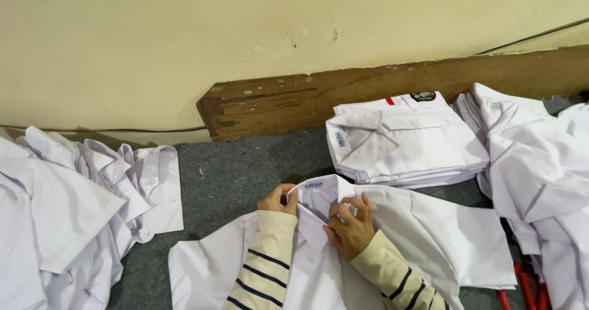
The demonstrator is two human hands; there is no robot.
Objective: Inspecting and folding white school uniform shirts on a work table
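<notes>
A white collared shirt lies spread flat on the grey carpet in front of me. My left hand pinches the left side of its collar near the neck label. On the right side of the collar rests my right hand, fingers curled over the fabric by the top button area. Both arms wear cream sleeves with dark stripes.
A neat stack of folded white shirts sits behind the collar. Loose white shirts lie heaped at the right and left. A worn wooden board leans along the cream wall. Red handles show at the bottom right.
</notes>
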